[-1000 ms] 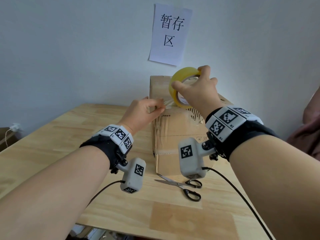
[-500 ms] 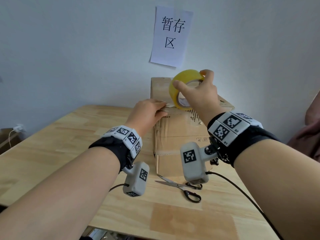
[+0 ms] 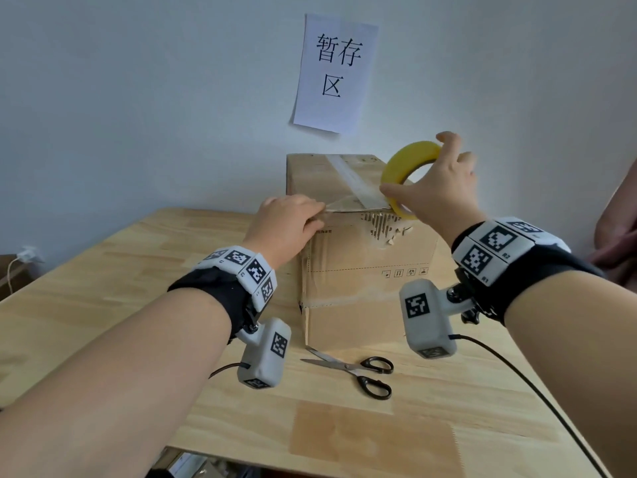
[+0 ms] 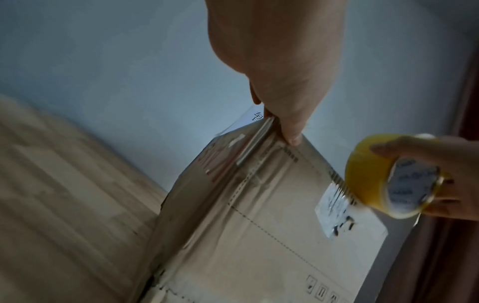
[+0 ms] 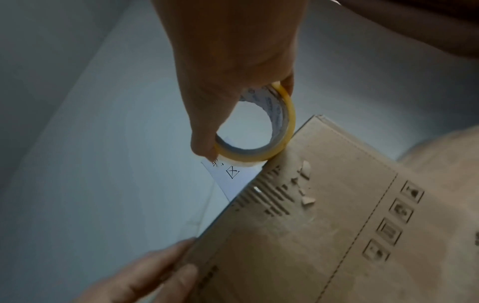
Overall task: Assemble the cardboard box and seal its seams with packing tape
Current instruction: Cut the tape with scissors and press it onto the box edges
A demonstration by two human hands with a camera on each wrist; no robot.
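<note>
A brown cardboard box stands closed on the wooden table, with clear tape along its top seam. My left hand sits at the box's near-left top corner; thumb on the front face and fingers on top pinch the tape end against the edge. My right hand grips the yellow tape roll at the near-right top edge, thumb on the rim and fingers over the top. A clear strip runs from the left hand to the roll. The box's front face is torn below the roll.
Black-handled scissors lie open on the table just in front of the box. A paper sign hangs on the wall behind it. Another person's arm shows at the right edge. A socket with a cable sits far left.
My right hand has carried the roll to the right along the box's near top edge, drawing out tape. My left hand has stayed at the left corner.
</note>
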